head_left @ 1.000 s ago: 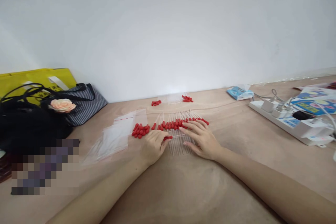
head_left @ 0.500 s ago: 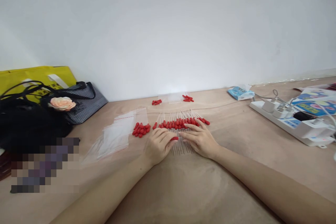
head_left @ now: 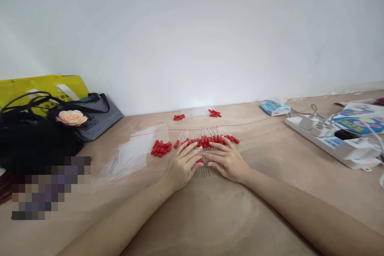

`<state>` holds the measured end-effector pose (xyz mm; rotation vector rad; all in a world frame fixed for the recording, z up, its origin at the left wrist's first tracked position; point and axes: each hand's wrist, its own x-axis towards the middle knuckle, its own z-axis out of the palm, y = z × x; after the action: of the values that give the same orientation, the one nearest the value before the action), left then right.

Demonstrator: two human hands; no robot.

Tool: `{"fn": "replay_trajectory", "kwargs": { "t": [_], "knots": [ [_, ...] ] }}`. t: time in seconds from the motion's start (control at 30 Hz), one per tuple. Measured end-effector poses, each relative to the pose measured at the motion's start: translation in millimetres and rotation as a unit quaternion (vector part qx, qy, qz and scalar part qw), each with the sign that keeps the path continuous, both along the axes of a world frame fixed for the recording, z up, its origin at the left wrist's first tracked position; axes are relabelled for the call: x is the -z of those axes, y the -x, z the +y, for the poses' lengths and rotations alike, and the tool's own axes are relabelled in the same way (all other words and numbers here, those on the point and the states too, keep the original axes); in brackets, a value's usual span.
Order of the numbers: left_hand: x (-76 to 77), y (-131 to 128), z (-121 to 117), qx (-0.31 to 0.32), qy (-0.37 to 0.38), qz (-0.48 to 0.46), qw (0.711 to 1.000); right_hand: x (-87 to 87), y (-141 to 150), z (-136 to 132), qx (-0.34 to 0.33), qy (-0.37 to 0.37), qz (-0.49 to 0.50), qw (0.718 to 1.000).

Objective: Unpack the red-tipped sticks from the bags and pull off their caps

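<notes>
1. The red bulb (head_left: 200,160) sits in the gap between the hands, low over the table (head_left: 216,218), well short of the far edge along the wall (head_left: 192,40).
2. Its long axis runs roughly parallel to that far edge, across the clear tubes (head_left: 205,173) beneath, which point from the near side towards the wall.
3. The left hand (head_left: 183,167) is the nearer: fingers partly spread and bent, thumb and forefinger closed around the bulb, only part of the red showing.
4. The right hand (head_left: 230,163) is just beside it, palm down, fingers fanned, the farther fingertips at the row of red-ended tubes (head_left: 204,141). Whether its thumb and forefinger pinch a slim tube is too small to tell.
5. That row lies just beyond both hands, red ends towards the person, pale stems fanning to the far edge.
6. Towards the table's left side lie a heap of red bulbs (head_left: 161,149) and plastic bags (head_left: 132,160).
</notes>
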<state>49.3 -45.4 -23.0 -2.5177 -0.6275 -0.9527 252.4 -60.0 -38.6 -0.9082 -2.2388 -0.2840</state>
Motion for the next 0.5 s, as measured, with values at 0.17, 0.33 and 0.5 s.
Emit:
{"fn": "replay_trajectory", "kwargs": {
  "t": [0.17,0.33,0.5],
  "knots": [
    [-1.4,-0.8,-1.1,0.003,-0.001,0.001,1.0,-0.7,-0.3,-1.5,-0.017,0.006,0.009,1.0],
    [-2.9,0.4,-3.6,-0.008,0.001,0.011,1.0,-1.4,-0.5,-2.6,-0.028,-0.008,0.005,1.0],
    [-6.0,2.9,-6.1,-0.017,0.009,0.026,0.999,-0.9,0.0,-3.4,-0.036,-0.034,0.017,0.999]
  ]
}}
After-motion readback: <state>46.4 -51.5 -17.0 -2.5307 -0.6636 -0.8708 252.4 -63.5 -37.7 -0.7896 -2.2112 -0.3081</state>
